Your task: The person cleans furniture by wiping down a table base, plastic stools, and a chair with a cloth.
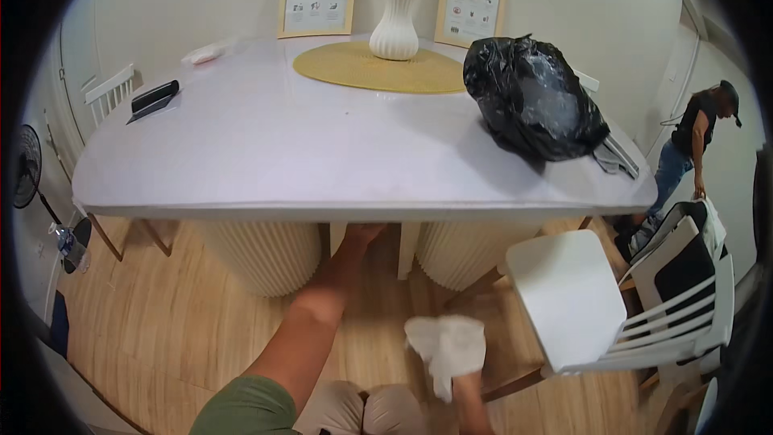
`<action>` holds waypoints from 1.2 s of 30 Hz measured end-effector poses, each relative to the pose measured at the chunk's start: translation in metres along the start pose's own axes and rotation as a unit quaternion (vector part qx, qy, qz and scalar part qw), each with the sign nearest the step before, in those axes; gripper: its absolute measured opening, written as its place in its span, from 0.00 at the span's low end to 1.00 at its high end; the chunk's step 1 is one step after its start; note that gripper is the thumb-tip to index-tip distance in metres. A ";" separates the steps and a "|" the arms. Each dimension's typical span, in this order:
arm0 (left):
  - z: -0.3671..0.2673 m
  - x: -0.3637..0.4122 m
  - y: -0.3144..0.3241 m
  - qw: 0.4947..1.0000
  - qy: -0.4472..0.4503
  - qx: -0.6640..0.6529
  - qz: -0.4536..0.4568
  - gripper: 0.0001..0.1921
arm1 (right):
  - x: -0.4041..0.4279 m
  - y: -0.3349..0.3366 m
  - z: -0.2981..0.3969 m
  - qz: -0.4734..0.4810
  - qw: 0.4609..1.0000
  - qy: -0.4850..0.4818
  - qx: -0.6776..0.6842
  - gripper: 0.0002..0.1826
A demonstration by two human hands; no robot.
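Note:
My left arm reaches forward under the near edge of the white table (272, 175); part of my left hand (365, 232) shows just below that edge, and its fingers are hidden. Low in the view, between my knees and a white chair, my right hand (465, 382) has a white cloth (453, 344) bunched over it, which covers the fingers. The cloth hangs above the wood floor. Two ribbed pedestals (266, 260) stand under the table, on either side of my left hand.
On the tabletop are a black plastic bag (531, 103), a white vase (395, 24) on a yellow placemat (326, 69), framed signs and a dark object (154, 99). A white chair (567, 296) stands at right. Another person (694, 133) bends beyond it. A fan (27, 166) is at left.

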State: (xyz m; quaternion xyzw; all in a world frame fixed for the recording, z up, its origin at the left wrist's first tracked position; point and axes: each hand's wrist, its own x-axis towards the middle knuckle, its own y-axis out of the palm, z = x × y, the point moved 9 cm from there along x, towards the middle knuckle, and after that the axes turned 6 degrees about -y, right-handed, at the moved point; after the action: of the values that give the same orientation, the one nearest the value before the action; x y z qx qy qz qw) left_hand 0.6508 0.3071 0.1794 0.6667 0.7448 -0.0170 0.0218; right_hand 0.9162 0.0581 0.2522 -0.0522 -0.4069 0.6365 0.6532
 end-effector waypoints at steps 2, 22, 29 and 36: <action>-0.008 0.015 -0.016 0.997 -0.015 -0.070 0.006 0.20 | -0.060 0.026 -0.049 0.050 0.897 0.325 0.296 0.11; 0.099 -0.311 -0.019 0.800 -0.172 -0.570 -0.066 0.24 | -0.008 -0.073 0.041 0.062 0.980 -0.132 0.135 0.10; 0.086 -0.398 -0.009 0.807 -0.188 -0.555 -0.078 0.15 | 0.041 -0.060 0.197 0.154 0.955 -0.251 0.033 0.18; 0.071 -0.416 0.002 0.822 -0.141 -0.547 -0.073 0.20 | 0.005 0.108 0.158 0.472 0.821 -0.309 -0.089 0.39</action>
State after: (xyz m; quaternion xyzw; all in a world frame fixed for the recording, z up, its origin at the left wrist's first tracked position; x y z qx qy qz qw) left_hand 0.6997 -0.1094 0.1315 0.4797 0.6671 0.2975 0.4862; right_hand 0.7359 0.0114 0.2967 -0.0961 -0.5680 0.8106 0.1051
